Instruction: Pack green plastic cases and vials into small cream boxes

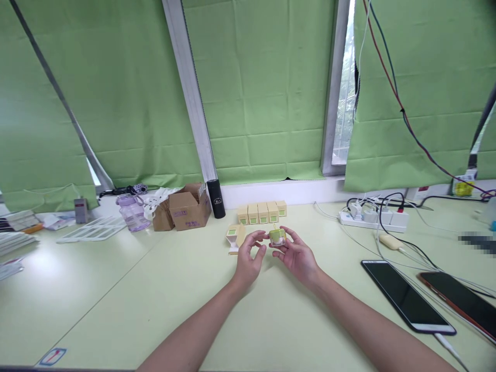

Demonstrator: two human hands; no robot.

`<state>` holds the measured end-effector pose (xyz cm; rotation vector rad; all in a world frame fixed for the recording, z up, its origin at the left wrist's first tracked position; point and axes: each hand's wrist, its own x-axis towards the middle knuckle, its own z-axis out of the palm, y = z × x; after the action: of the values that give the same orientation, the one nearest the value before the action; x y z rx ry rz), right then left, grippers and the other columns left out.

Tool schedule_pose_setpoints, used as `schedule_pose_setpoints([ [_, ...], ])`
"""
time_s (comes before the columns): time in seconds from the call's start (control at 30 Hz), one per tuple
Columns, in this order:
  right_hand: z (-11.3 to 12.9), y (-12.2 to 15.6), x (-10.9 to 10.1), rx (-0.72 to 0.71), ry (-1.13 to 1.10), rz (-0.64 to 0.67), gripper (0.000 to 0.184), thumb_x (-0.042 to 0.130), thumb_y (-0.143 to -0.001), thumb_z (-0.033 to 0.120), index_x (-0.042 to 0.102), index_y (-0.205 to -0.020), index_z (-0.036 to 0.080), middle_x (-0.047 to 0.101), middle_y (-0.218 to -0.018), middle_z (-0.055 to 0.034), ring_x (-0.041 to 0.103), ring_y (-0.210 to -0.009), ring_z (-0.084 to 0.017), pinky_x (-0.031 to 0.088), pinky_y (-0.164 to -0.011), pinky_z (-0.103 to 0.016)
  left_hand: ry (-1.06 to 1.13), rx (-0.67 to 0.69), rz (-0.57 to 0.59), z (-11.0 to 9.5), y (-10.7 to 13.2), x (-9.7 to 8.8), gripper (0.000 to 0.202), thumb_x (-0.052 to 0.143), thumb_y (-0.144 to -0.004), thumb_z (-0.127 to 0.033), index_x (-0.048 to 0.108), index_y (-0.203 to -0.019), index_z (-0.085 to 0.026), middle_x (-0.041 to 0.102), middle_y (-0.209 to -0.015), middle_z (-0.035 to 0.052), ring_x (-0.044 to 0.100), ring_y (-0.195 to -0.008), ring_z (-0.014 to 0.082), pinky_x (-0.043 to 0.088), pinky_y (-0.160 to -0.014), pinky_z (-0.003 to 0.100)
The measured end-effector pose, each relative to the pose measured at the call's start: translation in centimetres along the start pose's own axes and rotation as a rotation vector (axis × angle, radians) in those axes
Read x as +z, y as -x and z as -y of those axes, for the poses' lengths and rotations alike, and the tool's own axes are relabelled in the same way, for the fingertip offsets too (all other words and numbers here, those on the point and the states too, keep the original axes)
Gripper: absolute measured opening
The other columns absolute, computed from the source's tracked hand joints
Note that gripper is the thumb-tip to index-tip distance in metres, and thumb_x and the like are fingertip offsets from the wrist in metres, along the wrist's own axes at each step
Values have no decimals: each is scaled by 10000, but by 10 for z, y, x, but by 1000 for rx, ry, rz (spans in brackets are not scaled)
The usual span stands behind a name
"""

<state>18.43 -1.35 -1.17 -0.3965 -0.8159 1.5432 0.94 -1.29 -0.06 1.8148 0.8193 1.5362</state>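
Note:
A small clear jar with a green lid [277,238] is held just above the table in my right hand [299,258], its fingers behind and around the right side. My left hand [248,259] is close by on the left, thumb and fingers apart, fingertips near the jar's side; whether they touch it I cannot tell. Behind my left hand is an opened small carton [233,233] with its flaps out, partly hidden by the fingers. Farther back, several closed cream cartons [263,213] with green labels stand in a row.
At the back left stand a brown cardboard box [189,209], a black tumbler [216,199] and a purple water bottle [133,212]. On the right are a power strip [374,219] with cables, a black-screened phone [406,294] and a second phone [461,299]. A white rack [93,230] lies far left.

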Motion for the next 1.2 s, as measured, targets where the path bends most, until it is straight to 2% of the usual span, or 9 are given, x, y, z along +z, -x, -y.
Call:
schedule_pose_setpoints([
  [0.3, -6, -5, -7, 3, 58, -17, 437, 779, -806, 454, 597, -1171, 296, 782, -1124, -94, 765, -963, -315, 572, -809, -478, 3, -27, 37, -7, 0, 1, 309, 639, -978, -365, 614, -1248, -219, 756, -1201, 122, 695, -1183, 271, 496, -1023, 436],
  [0.53, -1, -3, -3, -16, 45, -61, 499, 842, -736, 345, 619, -1178, 283, 786, -1037, -65, 747, -933, -281, 548, -829, -443, -37, -33, 16, -2, -1, -1, 294, 628, -977, -326, 620, -1251, -221, 750, -1213, 125, 696, -1178, 269, 501, -1002, 424],
  [0.73, 0, -3, -4, -92, 162, -128, 584, 900, -690, 388, 630, -1196, 276, 766, -1040, -68, 704, -968, -276, 546, -805, -426, -125, -57, -26, 8, -6, -4, 277, 605, -962, -276, 619, -1232, -216, 754, -1188, 124, 694, -1121, 253, 501, -945, 408],
  [0.87, -3, -6, -6, -150, 282, -170, 654, 919, -654, 395, 610, -1216, 273, 736, -1052, -59, 686, -944, -257, 555, -812, -416, -317, -69, -96, 21, -13, -14, 254, 584, -937, -220, 645, -1183, -234, 755, -1153, 99, 672, -1082, 262, 487, -926, 429],
  [1.03, -8, -11, -13, -205, 532, -266, 655, 899, -590, 305, 620, -1182, 271, 678, -1219, -87, 648, -1020, -257, 567, -886, -445, -708, -50, -169, 33, -24, -35, 336, 565, -920, -171, 629, -1240, -248, 722, -1189, 107, 557, -1202, 319, 398, -1067, 520],
  [1.2, -17, -14, -26, -233, 660, -283, 606, 826, -624, 254, 623, -1193, 299, 658, -1236, -80, 644, -1017, -256, 571, -875, -450, -1118, -164, -170, 39, -33, -53, 471, 610, -930, -293, 547, -1390, -214, 636, -1370, 180, 440, -1312, 394, 334, -1076, 541],
])
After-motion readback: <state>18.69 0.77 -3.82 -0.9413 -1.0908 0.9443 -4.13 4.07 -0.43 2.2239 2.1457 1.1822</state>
